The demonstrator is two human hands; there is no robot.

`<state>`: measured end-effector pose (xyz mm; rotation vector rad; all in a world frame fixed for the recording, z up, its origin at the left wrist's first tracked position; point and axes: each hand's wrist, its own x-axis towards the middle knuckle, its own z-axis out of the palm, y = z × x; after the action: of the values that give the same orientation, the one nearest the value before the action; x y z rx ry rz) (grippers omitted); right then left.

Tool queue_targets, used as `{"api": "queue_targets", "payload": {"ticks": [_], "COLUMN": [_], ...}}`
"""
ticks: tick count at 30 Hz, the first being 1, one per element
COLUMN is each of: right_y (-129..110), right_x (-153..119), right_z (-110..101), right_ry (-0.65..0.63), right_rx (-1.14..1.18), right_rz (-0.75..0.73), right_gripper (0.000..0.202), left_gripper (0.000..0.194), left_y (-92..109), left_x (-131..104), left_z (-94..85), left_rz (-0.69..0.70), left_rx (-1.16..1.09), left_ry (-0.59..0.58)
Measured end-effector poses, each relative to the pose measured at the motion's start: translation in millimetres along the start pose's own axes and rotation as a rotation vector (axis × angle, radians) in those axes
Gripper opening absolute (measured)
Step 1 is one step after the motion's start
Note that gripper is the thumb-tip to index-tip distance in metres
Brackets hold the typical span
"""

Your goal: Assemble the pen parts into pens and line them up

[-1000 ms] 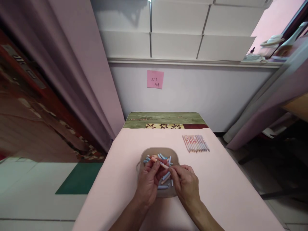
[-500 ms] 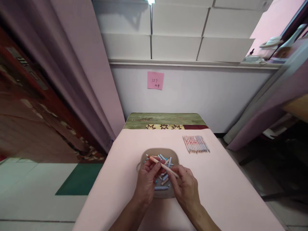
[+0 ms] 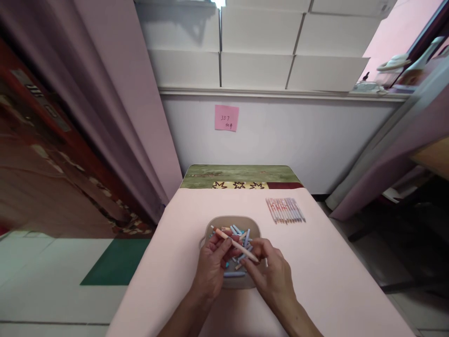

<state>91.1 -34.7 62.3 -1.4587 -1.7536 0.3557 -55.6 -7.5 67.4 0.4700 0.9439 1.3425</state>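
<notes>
Above a beige basket (image 3: 231, 218), a slim pen (image 3: 235, 244) with an orange part and a pale part is held slantwise. My left hand (image 3: 212, 262) pinches it near its orange end between thumb and fingers. At the pale end is my right hand (image 3: 273, 271), thumb and forefinger apart around the tip; whether they touch it is hard to see. Inside the basket lie several pen parts (image 3: 247, 238) in blue, lilac and beige, partly hidden by my hands, and a blue piece (image 3: 234, 274) near the front wall.
A row of thin pens (image 3: 286, 210) lies side by side at the right rear of the pink-covered table (image 3: 175, 262). Beyond the table stands a white wall (image 3: 280, 135) with a pink note (image 3: 226, 118). A purple curtain (image 3: 133, 117) hangs at the left.
My right thumb and forefinger have spread from the pen's pale end, baring more of it. The pen has tilted slightly, still in my left hand.
</notes>
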Motion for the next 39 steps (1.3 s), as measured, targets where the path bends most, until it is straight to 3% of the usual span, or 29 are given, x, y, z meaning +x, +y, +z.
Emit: {"api": "queue_targets", "payload": {"ticks": [2, 8, 12, 16, 18, 22, 25, 27, 31, 35, 37, 39], "right_y": [0, 1, 1, 0, 0, 3, 5, 5, 4, 4, 3, 1], "right_x": [-2, -3, -4, -6, -6, -6, -7, -9, -16, -24, -27, -29], "right_z": [0, 0, 0, 1, 2, 6, 7, 7, 6, 7, 7, 7], "right_ry": [0.021, -0.053, -0.010, 0.013, -0.089, -0.399, -0.481, -0.426, -0.214, 0.008, 0.084, 0.070], "right_rx": [0.011, 0.037, 0.001, 0.068, 0.252, 0.893, 1.127, 1.061, 0.604, 0.192, 0.100, 0.113], "right_rz": [-0.011, 0.003, -0.016, 0.015, 0.135, 0.510, 0.620, 0.547, 0.328, 0.059, -0.056, -0.064], "right_gripper": [0.016, 0.036, 0.022, 0.024, 0.032, 0.047, 0.048, 0.044, 0.031, 0.018, 0.014, 0.015], "left_gripper": [0.029, 0.032, 0.036, 0.036, 0.035, 0.032, 0.030, 0.032, 0.039, 0.027, 0.021, 0.019], "left_y": [1, 3, 1, -1, 0, 4, 6, 5, -2, -10, -13, -13], "left_x": [0, -3, -1, -2, -3, -7, -9, -9, -10, -10, -11, -13], "left_z": [0.6, 2.9, 0.6, 0.5, 2.2, 5.8, 6.4, 6.0, 5.1, 1.3, -2.8, -7.9], "left_rz": [-0.001, -0.013, 0.003, 0.008, -0.001, -0.006, -0.007, -0.004, 0.005, -0.030, -0.055, -0.055], "left_rx": [0.019, 0.041, 0.073, 0.076, 0.076, 0.082, 0.075, 0.088, 0.115, 0.118, 0.141, 0.176], "left_ry": [-0.002, -0.037, -0.019, -0.055, -0.078, -0.156, -0.182, -0.164, -0.115, -0.123, -0.118, -0.126]}}
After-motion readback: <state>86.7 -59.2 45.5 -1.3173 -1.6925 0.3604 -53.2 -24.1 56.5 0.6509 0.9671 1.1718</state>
